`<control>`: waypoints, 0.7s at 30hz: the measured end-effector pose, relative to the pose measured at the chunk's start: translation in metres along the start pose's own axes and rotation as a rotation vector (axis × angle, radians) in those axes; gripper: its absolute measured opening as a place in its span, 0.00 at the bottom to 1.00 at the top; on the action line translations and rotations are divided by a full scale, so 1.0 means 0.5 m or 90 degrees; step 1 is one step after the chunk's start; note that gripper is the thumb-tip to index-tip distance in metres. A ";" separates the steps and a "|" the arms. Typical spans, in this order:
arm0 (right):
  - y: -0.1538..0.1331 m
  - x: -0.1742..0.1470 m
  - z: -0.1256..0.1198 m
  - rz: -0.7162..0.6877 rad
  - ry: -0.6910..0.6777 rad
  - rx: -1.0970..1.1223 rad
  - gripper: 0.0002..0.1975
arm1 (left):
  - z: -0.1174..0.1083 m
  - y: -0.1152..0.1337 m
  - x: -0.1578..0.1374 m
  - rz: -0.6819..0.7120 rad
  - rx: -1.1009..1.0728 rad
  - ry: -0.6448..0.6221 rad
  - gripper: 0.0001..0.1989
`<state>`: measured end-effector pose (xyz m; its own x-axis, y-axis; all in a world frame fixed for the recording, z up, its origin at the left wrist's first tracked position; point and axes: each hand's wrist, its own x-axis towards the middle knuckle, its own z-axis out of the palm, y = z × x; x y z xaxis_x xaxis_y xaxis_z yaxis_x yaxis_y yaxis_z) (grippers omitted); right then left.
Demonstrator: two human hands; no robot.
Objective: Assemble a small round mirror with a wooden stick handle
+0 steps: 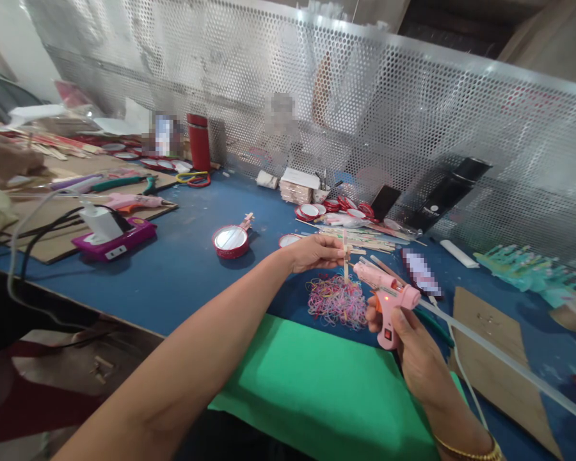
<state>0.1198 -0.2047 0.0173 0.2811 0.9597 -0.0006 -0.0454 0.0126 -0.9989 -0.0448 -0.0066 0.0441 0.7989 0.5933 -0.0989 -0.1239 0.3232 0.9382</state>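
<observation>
My right hand (410,349) is wrapped round the handle of a pink glue gun (383,291), whose small orange light glows. A clear glue stick (489,358) runs out of its back end. My left hand (319,251) pinches a thin wooden stick (346,272), held upright. The gun's nozzle is close to the stick; I cannot tell whether they touch. Below lies a tangle of pink and purple rubber bands (336,304). To the left sits a small round red-rimmed piece with a white top (230,240) and a wooden neck.
Green cloth (312,384) covers the near edge of the blue table (187,288). A purple power strip (118,240), red flask (199,142) and cardboard sheet (504,365) lie around. Behind stands a perforated metal panel (249,70). A co-worker's hand (9,157) is at far left.
</observation>
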 end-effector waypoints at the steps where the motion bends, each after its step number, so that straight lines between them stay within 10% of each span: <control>1: 0.000 0.000 0.000 0.000 -0.002 0.000 0.22 | 0.000 0.000 0.000 0.001 0.000 0.001 0.05; 21: -0.001 0.001 0.000 0.006 0.014 -0.014 0.22 | 0.005 0.004 -0.004 0.004 -0.020 0.005 0.06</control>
<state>0.1199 -0.2044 0.0176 0.3024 0.9531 -0.0105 -0.0266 -0.0026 -0.9996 -0.0451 -0.0089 0.0469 0.7934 0.6010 -0.0963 -0.1468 0.3425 0.9280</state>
